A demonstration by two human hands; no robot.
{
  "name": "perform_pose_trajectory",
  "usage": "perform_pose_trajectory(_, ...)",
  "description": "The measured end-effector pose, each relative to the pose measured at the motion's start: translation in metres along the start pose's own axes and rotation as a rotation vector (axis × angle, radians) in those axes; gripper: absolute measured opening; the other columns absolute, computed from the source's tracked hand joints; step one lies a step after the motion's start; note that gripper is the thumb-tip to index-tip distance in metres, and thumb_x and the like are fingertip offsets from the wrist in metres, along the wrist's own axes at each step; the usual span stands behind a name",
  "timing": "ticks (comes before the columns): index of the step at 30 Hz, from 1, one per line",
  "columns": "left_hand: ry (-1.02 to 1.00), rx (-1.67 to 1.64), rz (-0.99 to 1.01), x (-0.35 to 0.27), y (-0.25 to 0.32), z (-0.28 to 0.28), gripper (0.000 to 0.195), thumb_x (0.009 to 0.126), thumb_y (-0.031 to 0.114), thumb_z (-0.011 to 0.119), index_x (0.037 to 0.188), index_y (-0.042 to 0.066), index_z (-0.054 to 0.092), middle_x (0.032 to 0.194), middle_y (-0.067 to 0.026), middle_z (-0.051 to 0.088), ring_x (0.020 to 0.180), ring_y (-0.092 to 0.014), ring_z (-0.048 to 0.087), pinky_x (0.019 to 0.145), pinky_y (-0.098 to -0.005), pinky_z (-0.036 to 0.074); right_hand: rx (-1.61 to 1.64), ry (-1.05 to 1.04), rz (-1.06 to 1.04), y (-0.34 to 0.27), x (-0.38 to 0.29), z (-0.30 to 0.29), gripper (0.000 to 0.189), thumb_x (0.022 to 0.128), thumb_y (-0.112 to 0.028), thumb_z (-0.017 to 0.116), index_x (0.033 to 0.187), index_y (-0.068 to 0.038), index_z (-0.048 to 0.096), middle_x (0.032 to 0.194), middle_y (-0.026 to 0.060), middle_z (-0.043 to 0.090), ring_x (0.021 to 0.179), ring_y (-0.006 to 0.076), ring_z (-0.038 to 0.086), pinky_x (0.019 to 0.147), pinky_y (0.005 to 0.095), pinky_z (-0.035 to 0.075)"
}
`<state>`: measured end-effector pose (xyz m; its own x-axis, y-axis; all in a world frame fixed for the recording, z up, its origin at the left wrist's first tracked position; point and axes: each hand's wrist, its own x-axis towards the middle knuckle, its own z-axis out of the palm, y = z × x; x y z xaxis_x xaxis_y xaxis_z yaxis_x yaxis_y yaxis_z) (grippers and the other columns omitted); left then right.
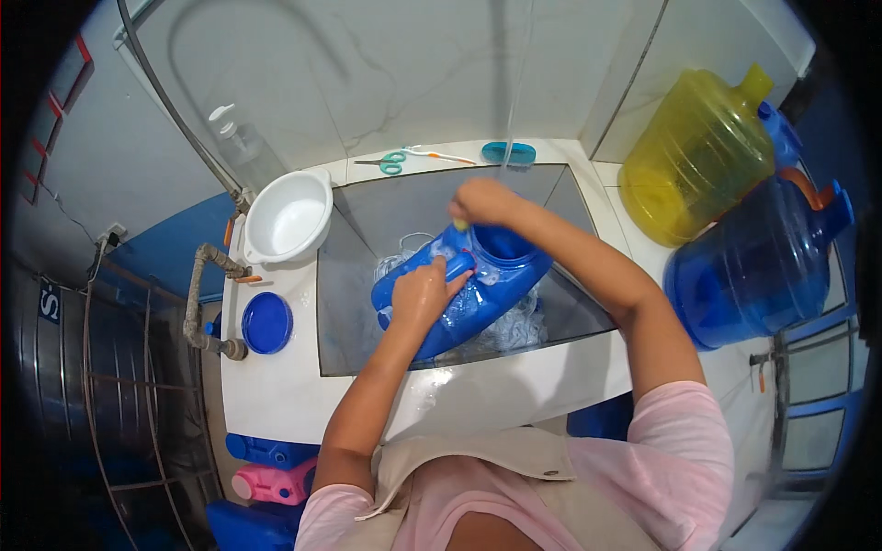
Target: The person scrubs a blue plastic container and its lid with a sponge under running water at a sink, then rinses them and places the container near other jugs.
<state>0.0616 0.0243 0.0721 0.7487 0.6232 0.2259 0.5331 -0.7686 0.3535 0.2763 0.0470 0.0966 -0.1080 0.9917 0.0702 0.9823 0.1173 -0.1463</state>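
Observation:
A blue plastic water container (pixel 475 303) with foam on it lies tilted in the sink basin (pixel 344 330), its wide round mouth facing up and to the right. My left hand (pixel 419 293) grips the container's handle (pixel 460 262). Just left of the mouth, my right hand (pixel 484 202) is closed on a small yellowish thing (pixel 461 224), mostly hidden by the fingers and slightly blurred, against the container's top. White netting or cord (pixel 517 327) lies in the basin, partly under the container. A thin stream of water (pixel 511 117) falls behind my right hand.
A white plastic basin (pixel 288 217), a blue round lid (pixel 267 322) and a pump bottle (pixel 244 148) stand at the left. Scissors (pixel 391 163), a toothbrush (pixel 441 156) and a teal brush (pixel 508 153) lie along the back ledge. Yellow (pixel 696 158) and blue (pixel 751 265) large bottles are at the right.

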Motion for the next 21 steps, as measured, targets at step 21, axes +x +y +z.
perform_pose_trajectory(21,0.08,-0.17,-0.576,0.022,-0.029,0.019,0.055,0.089,0.046,0.044,0.093,-0.007,0.056,0.086,-0.0307,0.061,0.082,-0.046,0.059,0.074,-0.0507,0.046,0.378,0.429,-0.323,-0.067,-0.059,0.084,0.022,0.073,-0.014,0.057,0.09,0.0,0.061,0.098,0.0158,0.058,0.096,0.0306,0.053,0.085,0.0424,0.041)
